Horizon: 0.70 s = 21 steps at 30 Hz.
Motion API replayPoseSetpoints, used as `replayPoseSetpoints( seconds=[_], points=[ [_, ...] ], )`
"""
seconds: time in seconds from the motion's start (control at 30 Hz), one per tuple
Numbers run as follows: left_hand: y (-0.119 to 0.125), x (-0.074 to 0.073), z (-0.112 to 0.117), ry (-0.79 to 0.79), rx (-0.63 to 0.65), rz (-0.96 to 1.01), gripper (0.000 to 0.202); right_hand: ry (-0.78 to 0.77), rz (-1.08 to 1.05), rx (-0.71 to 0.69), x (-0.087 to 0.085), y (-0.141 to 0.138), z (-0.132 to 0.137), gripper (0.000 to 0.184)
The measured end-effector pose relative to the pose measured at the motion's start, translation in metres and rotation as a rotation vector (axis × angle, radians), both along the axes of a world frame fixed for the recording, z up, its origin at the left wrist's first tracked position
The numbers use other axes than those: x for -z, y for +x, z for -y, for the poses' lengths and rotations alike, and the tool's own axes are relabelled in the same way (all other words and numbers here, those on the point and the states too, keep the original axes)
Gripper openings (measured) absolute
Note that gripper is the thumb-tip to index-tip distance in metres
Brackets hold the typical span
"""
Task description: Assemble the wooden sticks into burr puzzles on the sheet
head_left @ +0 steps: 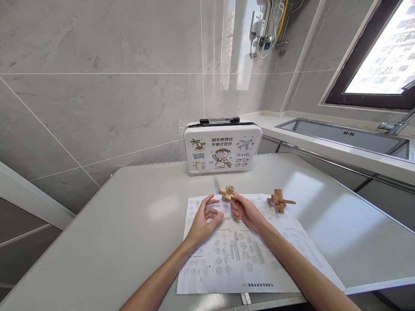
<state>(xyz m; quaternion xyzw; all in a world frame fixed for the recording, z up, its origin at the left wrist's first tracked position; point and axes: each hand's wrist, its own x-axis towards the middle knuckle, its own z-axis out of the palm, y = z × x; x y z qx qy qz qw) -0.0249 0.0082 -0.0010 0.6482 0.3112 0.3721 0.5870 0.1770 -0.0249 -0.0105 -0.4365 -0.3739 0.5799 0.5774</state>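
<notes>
A small wooden interlocking puzzle (226,193) is pinched in the fingers of my right hand (248,211), above the upper part of a printed sheet. My left hand (205,219) is just left of it, fingers curved and apart, with nothing in them. The white instruction sheet (269,276) lies under both hands and carries rows of small diagrams. To the right of my right hand, a second wooden puzzle (278,201) rests at the sheet's upper right, with pieces crossing and a dark mark on one of them.
A white carrying case (223,149) with cartoon prints and a black handle stands at the back of the light table (129,224). Behind it is a grey tiled wall (129,86). A counter with a sink (343,134) and faucet (397,125) runs along the right.
</notes>
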Motion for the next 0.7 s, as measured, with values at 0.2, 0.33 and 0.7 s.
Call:
replayPoseSetpoints(
  seconds=[0.2, 0.33, 0.7],
  points=[
    [0.001, 0.006, -0.002, -0.006, 0.016, -0.042, 0.05, 0.025, -0.137, 0.228, 0.009, 0.02, -0.008, 0.036],
    [0.0, 0.007, -0.002, 0.006, 0.017, -0.054, 0.044, 0.053, -0.168, 0.341, 0.01, 0.024, -0.009, 0.035],
    [0.001, 0.003, -0.002, 0.015, 0.023, -0.103, 0.038, -0.017, -0.058, 0.281, -0.003, 0.004, 0.001, 0.035]
  ],
)
